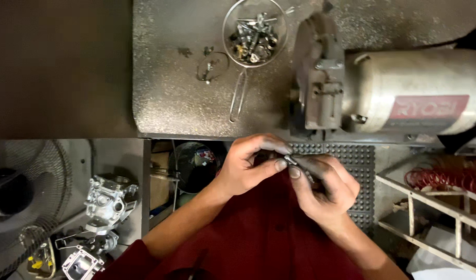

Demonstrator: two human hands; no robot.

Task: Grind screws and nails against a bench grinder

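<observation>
Left hand (245, 166) pinches a small dark metal part (291, 159) below the grey speckled workbench's (170, 103) front edge, close for a good look; right hand (326, 184) clamps its other end, steadying; wire-mesh strainer of loose bolts (254, 32) waits at the bench's far edge.

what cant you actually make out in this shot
- Small metal part between the hands, head view: both hands' fingers cover most of it, so its kind is unclear.
- Contents of the wire strainer: pieces too small and heaped to tell apart.
- Bench motor: right end cut off by the frame edge.
- Fan: cut off at the left edge.
</observation>
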